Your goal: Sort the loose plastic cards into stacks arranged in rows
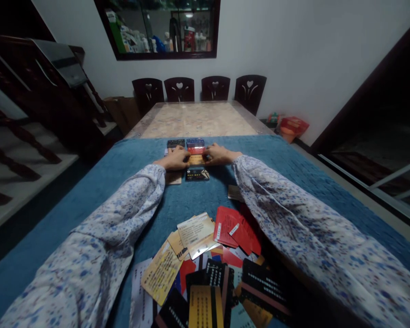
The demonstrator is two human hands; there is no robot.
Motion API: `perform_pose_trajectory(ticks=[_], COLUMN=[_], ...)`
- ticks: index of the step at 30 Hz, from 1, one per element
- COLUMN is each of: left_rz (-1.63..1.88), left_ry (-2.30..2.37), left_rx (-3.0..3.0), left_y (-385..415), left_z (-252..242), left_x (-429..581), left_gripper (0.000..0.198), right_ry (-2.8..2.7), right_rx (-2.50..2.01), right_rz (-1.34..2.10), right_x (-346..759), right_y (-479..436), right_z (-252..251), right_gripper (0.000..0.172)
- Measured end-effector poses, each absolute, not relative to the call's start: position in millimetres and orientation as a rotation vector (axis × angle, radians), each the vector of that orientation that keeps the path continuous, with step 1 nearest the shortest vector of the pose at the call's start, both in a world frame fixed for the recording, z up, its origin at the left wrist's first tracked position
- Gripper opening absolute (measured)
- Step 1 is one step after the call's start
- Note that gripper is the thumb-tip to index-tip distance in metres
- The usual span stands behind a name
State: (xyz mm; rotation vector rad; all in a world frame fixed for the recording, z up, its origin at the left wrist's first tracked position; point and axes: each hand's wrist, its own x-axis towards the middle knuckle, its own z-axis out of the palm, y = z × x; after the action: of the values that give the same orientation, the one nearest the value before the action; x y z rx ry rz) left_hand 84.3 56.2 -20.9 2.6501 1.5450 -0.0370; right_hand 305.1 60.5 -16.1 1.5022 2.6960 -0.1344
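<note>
Both my arms reach forward over the blue cloth. My left hand point(176, 158) has its fingers curled at the left edge of a gold card point(196, 160). At the card's right edge are the bent fingers of my right hand point(218, 155). Above it in the same column lie red cards point(196, 150) and dark blue cards point(195, 141); a black card point(197, 175) lies just below. Black cards point(176, 143) sit beyond my left hand, which partly covers other cards beneath it.
A loose heap of cards spreads nearer to me, with yellow cards point(162, 272), red cards point(232, 228) and black cards point(264, 287). One pale card point(235, 193) lies partly under my right sleeve. The blue cloth point(123, 159) covers the near table; several dark chairs point(179, 89) stand behind.
</note>
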Motion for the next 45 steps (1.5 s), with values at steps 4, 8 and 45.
perform_pose_trajectory(ticks=[4,8,45], left_rz=[-0.04,-0.039,0.198], left_ry=[1.536,1.492,1.392], left_rx=[2.653,2.675,2.919], left_y=[57.9,58.3,25.0], left_z=[-23.1,-22.0,-9.6], left_x=[82.4,80.7,89.2], left_gripper=[0.043,0.037,0.048], right_ry=[2.699,2.696,2.756], right_rx=[1.476,1.456,1.512], right_rz=[-0.129,-0.098,0.158], right_x=[305.5,305.6,340.2], right_y=[60.9,61.3,24.7], right_z=[-15.5,-15.8,0.7], right_gripper=[0.039,0.037,0.041])
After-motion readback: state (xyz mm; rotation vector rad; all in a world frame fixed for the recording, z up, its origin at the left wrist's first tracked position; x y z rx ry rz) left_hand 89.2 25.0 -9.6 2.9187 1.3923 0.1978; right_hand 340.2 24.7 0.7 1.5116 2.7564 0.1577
